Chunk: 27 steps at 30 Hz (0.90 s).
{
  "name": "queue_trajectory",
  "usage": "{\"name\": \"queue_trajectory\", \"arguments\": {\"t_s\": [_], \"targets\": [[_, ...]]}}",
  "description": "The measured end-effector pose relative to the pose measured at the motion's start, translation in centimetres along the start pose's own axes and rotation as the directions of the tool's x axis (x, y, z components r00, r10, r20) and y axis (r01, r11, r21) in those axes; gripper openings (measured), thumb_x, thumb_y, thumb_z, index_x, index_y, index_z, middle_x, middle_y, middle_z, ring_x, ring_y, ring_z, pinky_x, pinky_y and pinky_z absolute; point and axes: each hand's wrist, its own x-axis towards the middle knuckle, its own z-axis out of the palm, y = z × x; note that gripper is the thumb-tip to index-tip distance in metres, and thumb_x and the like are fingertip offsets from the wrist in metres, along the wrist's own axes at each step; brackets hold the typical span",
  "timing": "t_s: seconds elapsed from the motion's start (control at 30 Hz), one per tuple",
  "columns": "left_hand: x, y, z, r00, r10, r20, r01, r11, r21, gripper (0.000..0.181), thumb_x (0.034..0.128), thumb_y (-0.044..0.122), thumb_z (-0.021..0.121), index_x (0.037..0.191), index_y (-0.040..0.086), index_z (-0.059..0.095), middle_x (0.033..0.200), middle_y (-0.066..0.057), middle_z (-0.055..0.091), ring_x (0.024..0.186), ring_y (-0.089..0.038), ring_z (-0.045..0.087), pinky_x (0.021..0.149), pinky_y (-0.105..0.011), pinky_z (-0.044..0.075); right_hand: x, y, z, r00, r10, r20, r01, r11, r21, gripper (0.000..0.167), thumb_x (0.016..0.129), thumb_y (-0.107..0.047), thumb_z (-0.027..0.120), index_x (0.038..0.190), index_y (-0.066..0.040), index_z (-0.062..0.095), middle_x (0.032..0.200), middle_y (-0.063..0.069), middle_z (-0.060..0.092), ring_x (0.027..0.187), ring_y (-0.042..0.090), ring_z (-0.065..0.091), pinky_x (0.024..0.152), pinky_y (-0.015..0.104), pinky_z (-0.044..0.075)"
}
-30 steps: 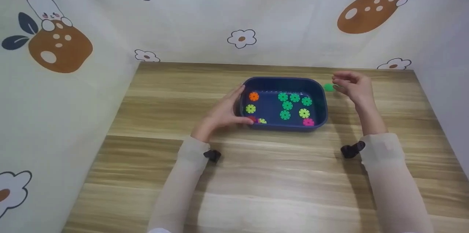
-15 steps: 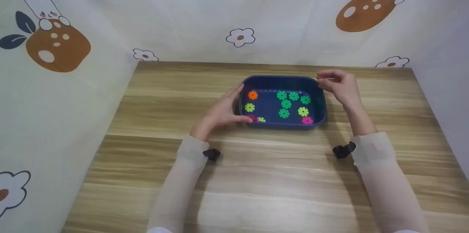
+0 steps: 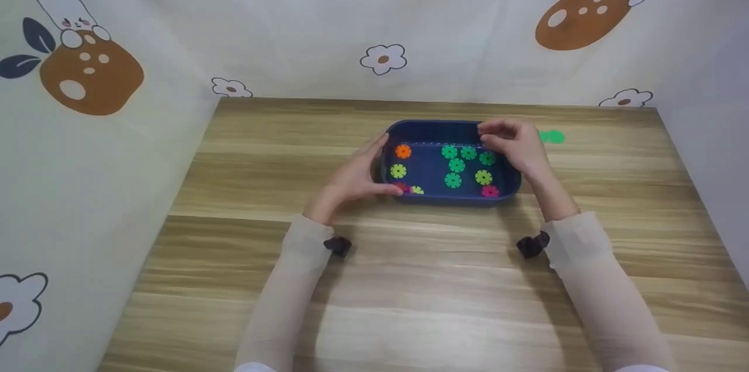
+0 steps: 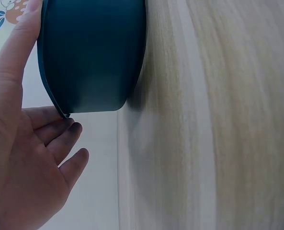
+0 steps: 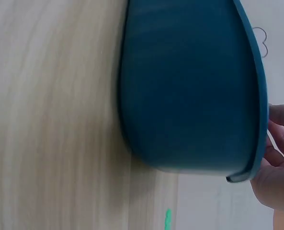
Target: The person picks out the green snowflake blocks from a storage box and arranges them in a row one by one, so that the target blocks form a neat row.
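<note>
A dark blue plastic tub (image 3: 445,199) stands on the table, holding several notched plastic snowflake discs: green (image 3: 456,165), yellow (image 3: 483,177), orange (image 3: 403,151), pink and red. My left hand (image 3: 354,178) grips the tub's left end, thumb at the front corner and fingers towards the back; the left wrist view shows fingers at the tub's rim (image 4: 55,103). Over the tub's back right corner is my right hand (image 3: 518,147), its fingers bent and thumb close to the index finger. Whether something sits between those fingertips is hidden.
Green discs (image 3: 553,137) lie on the wooden table (image 3: 421,278), right of the tub and partly behind the right hand. A patterned cloth (image 3: 304,33) with rabbits and flowers hangs behind the table and along its sides.
My right hand has moved left, from the table beside the tub to above its back right corner. Green discs behind that hand have come into view. The left hand keeps its place.
</note>
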Motion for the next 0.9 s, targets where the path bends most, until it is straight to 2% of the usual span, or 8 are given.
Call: {"name": "queue_trajectory", "arguments": {"t_s": [0.13, 0.33, 0.5, 0.57, 0.67, 0.73, 0.83, 0.9], "targets": [[0.0, 0.0, 0.0, 1.000, -0.005, 0.003, 0.005, 1.000, -0.009, 0.119, 0.0715, 0.054, 0.085, 0.161, 0.028, 0.011, 0.170, -0.004, 0.011, 0.156, -0.027, 0.015, 0.126, -0.051, 0.020, -0.2, 0.0, 1.0, 0.999, 0.006, 0.036, -0.006, 1.000, 0.002, 0.030, 0.092, -0.005, 0.069, 0.118, 0.010, 0.066, 0.095, -0.008, 0.072, 0.083, -0.002, 0.069, 0.077, 0.015, 0.058], [-0.1, 0.0, -0.1, 1.000, -0.002, 0.002, 0.002, 1.000, -0.008, 0.120, 0.0707, 0.055, 0.085, 0.162, 0.027, 0.011, 0.170, -0.005, 0.011, 0.156, -0.028, 0.014, 0.126, -0.052, 0.019, 0.2, 0.6, 2.4, 0.991, 0.036, 0.129, -0.033, 0.999, -0.031, 0.029, 0.092, 0.000, 0.065, 0.119, 0.012, 0.064, 0.112, 0.018, 0.072, 0.081, -0.004, 0.068, 0.076, 0.016, 0.058], [-0.1, -0.1, 0.1, 1.000, 0.027, -0.004, -0.027, 1.000, 0.002, 0.120, 0.0710, 0.055, 0.085, 0.162, 0.024, 0.013, 0.170, -0.007, 0.012, 0.156, -0.028, 0.016, 0.126, -0.051, 0.020, 0.1, 1.4, 2.9, 0.965, 0.079, 0.249, -0.064, 0.996, -0.065, 0.033, 0.091, 0.004, 0.065, 0.123, 0.012, 0.062, 0.117, 0.027, 0.067, 0.082, -0.001, 0.069, 0.075, 0.019, 0.060], [0.0, -0.1, 0.1, 0.999, 0.045, -0.009, -0.045, 0.999, 0.011, 0.120, 0.0712, 0.054, 0.085, 0.162, 0.022, 0.013, 0.169, -0.007, 0.013, 0.156, -0.028, 0.017, 0.126, -0.050, 0.020, 0.1, 1.7, 3.0, 0.951, 0.089, 0.296, -0.057, 0.992, -0.117, 0.035, 0.089, 0.003, 0.066, 0.123, 0.012, 0.062, 0.117, 0.029, 0.067, 0.083, 0.000, 0.068, 0.076, 0.018, 0.059], [0.0, -0.2, 0.2, 0.998, 0.062, -0.010, -0.062, 0.998, 0.015, 0.120, 0.0716, 0.052, 0.086, 0.162, 0.020, 0.013, 0.170, -0.007, 0.013, 0.155, -0.028, 0.018, 0.126, -0.049, 0.021, 0.0, 2.2, 3.2, 0.931, 0.102, 0.350, -0.023, 0.974, -0.224, 0.036, 0.086, 0.002, 0.070, 0.121, 0.010, 0.064, 0.119, 0.029, 0.068, 0.091, 0.010, 0.070, 0.077, 0.015, 0.055], [0.0, -0.1, 0.2, 0.998, 0.059, -0.012, -0.058, 0.998, 0.016, 0.120, 0.0717, 0.052, 0.085, 0.162, 0.021, 0.013, 0.170, -0.006, 0.012, 0.155, -0.028, 0.018, 0.126, -0.050, 0.021, 0.1, 2.3, 3.4, 0.922, 0.113, 0.369, 0.006, 0.952, -0.306, 0.037, 0.085, 0.002, 0.072, 0.120, 0.007, 0.067, 0.121, 0.027, 0.068, 0.099, 0.019, 0.070, 0.079, 0.016, 0.053], [0.0, 0.0, 0.1, 0.999, 0.050, -0.017, -0.050, 0.999, 0.016, 0.120, 0.0716, 0.053, 0.086, 0.162, 0.022, 0.013, 0.170, -0.005, 0.012, 0.155, -0.028, 0.018, 0.125, -0.051, 0.022, 0.4, 2.4, 3.8, 0.913, 0.129, 0.388, 0.030, 0.925, -0.379, 0.038, 0.082, 0.004, 0.074, 0.119, 0.005, 0.069, 0.123, 0.025, 0.068, 0.107, 0.033, 0.067, 0.086, 0.027, 0.057], [-0.1, 0.0, 0.1, 0.999, 0.047, -0.015, -0.046, 0.999, 0.018, 0.120, 0.0716, 0.053, 0.085, 0.162, 0.022, 0.013, 0.170, -0.004, 0.012, 0.156, -0.027, 0.018, 0.125, -0.051, 0.022, 0.5, 2.4, 4.0, 0.911, 0.131, 0.391, 0.050, 0.906, -0.419, 0.038, 0.080, 0.005, 0.075, 0.118, 0.003, 0.070, 0.121, 0.023, 0.068, 0.107, 0.035, 0.066, 0.089, 0.036, 0.057]]}}
